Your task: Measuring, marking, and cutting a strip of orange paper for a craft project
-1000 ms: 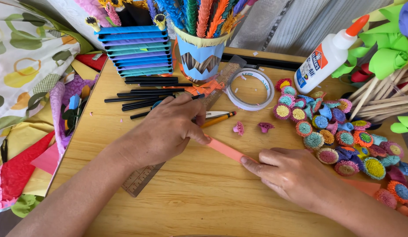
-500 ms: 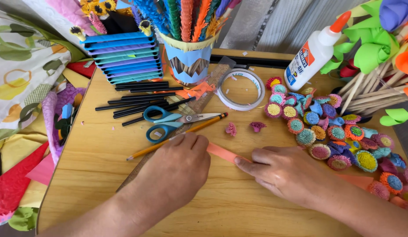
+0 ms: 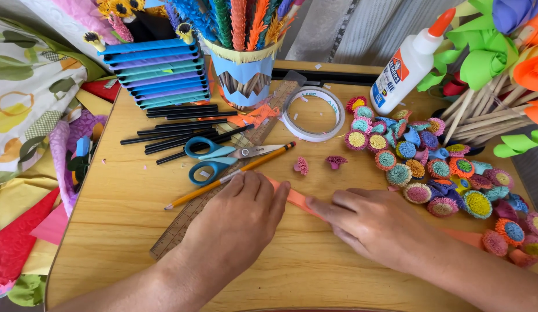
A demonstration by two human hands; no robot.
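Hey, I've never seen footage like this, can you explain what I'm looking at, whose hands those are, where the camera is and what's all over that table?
The camera sits on a person's head and looks down at their own two bare hands over a wooden table. The left hand and the right hand both lie flat on a narrow orange paper strip, pressing it onto the table. Nearby lie a wooden ruler, a yellow pencil, blue-handled scissors, thin black sticks and a ring of clear tape. To the right stands a white glue bottle with an orange cap, beside a heap of small fringed paper flowers in many colours. At the back stands a paper-wrapped blue cup of coloured paper stems.
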